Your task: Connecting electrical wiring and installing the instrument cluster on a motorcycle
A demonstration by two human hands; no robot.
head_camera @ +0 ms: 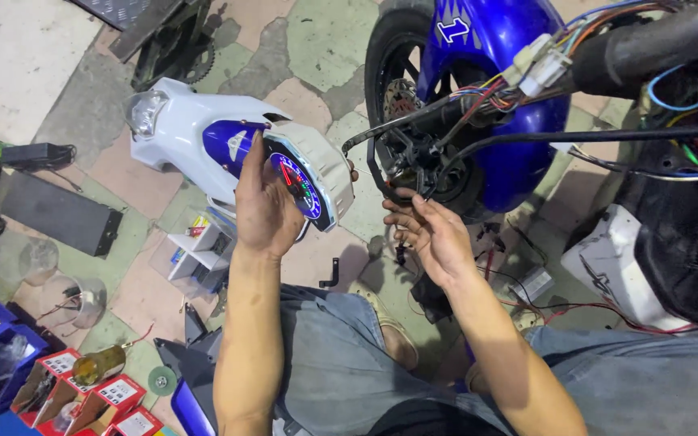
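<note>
Speedometer cluster (307, 179) on white-blue headlight cowl (195, 129), held above floor | left hand (264, 202) clasps its rim | right hand (434, 234) pinches black cable (446, 153) beside blue front mudguard (494, 48)

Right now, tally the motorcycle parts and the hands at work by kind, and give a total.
Hands: 2, the left hand holding the headlight cowl, the right hand at the black cables
White and blue headlight cowl with speedometer: 1
Blue front fender: 1
Front wheel: 1
Black cable bundle: 1
Total: 6
</note>
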